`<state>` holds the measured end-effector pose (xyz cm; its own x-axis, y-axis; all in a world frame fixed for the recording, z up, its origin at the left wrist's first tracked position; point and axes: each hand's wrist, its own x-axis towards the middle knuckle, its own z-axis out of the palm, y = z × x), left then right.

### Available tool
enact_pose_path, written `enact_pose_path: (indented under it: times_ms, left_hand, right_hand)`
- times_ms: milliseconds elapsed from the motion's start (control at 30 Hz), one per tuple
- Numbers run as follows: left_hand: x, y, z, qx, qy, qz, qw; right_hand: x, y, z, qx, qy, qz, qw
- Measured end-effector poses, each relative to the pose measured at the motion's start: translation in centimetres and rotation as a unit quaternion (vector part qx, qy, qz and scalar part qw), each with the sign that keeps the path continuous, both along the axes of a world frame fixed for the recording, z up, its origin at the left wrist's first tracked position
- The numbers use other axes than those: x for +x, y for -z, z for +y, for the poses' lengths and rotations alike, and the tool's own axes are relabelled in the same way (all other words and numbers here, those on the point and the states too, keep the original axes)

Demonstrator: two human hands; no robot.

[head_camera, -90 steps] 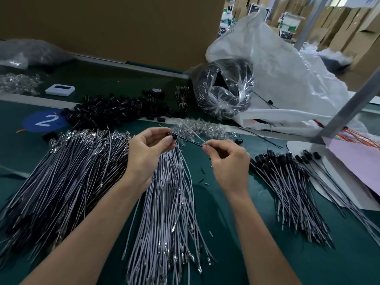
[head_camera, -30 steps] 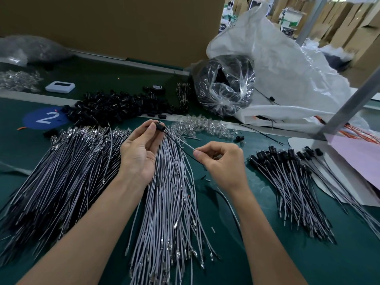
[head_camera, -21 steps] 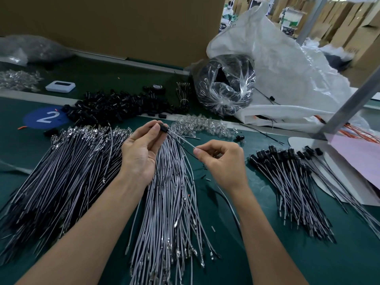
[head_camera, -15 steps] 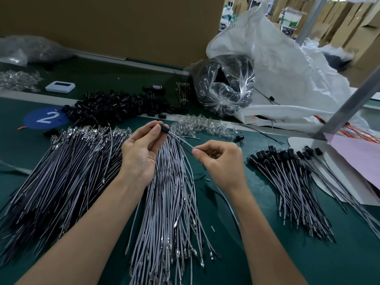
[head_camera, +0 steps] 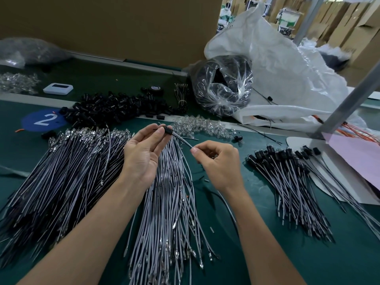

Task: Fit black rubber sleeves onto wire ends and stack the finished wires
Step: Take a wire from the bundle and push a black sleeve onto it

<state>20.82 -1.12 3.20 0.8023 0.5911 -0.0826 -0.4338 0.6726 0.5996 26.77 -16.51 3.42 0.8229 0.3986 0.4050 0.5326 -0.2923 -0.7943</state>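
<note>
My left hand pinches a black rubber sleeve between thumb and fingertips above the table. A grey wire runs from the sleeve down to my right hand, which pinches it about a hand's width away. Below both hands lies a fan of bare grey wires. A larger heap of wires covers the left side. Wires with black sleeves fitted are stacked at the right. Loose black sleeves are piled behind the hands.
A clear bag of black parts and a big white plastic bag stand at the back right. Small clear parts lie near the sleeve. A grey metal post and pink paper sit at the right. A blue "2" sticker marks the green mat.
My hands have drawn slightly apart and lowered since three seconds ago. The wire now shows through the sleeve, with my right hand holding further down its length.
</note>
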Motion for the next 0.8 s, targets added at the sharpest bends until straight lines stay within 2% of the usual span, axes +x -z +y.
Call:
enact_pose_path:
  times_ms: [167,500,800]
  left_hand:
    - [0.0,0.0,0.0,0.006,0.006,-0.015,1.0]
    - [-0.2,0.1,-0.9,0.134,0.081,0.015,0.988]
    - [-0.1,0.1,-1.8,0.238,0.051,0.044,0.969]
  right_hand:
    - [-0.2,0.2,0.2,-0.029,0.003,-0.023,0.999]
    - [-0.5,0.1,0.6,-0.049,0.017,-0.102,0.993]
    - [-1.3,-0.5,1.0,-0.044,0.019,-0.117,0.992]
